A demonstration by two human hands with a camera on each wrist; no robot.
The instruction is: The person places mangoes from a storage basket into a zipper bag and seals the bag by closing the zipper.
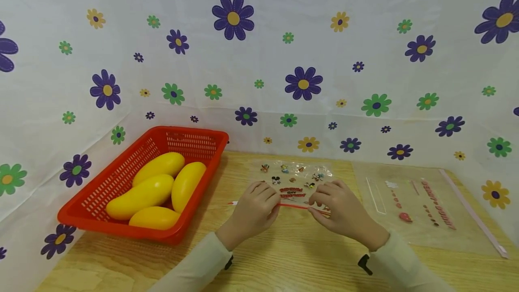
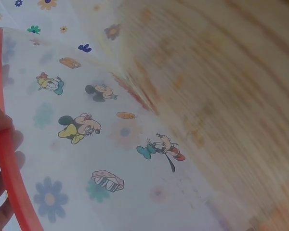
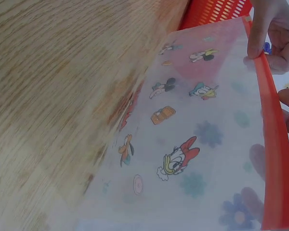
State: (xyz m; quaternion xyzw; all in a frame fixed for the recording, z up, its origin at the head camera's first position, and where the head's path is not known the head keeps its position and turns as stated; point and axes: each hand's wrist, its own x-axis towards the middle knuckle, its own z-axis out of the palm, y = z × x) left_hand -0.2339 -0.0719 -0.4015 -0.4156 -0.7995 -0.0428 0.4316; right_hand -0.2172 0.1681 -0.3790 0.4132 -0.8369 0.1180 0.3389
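A clear bag (image 1: pixel 293 179) printed with cartoon figures has a red strip (image 1: pixel 295 206) along its near edge. Both hands hold this strip. The left hand (image 1: pixel 256 207) pinches it left of the middle, and the right hand (image 1: pixel 342 208) pinches it toward its right end. In the right wrist view, the left hand's (image 3: pixel 274 36) thumb lies on the red strip (image 3: pixel 274 144), and the right hand's fingers are behind it. The left wrist view shows the bag's printed film (image 2: pixel 91 159) hanging from the strip, with fingertips at the left edge.
A red basket (image 1: pixel 117 233) with several yellow mango-shaped things (image 1: pixel 142 196) stands at the left. On the right of the wooden table (image 1: pixel 308 260) lies another clear bag (image 1: pixel 430 238) with a pink strip. A flowered cloth (image 1: pixel 267 57) hangs behind the table.
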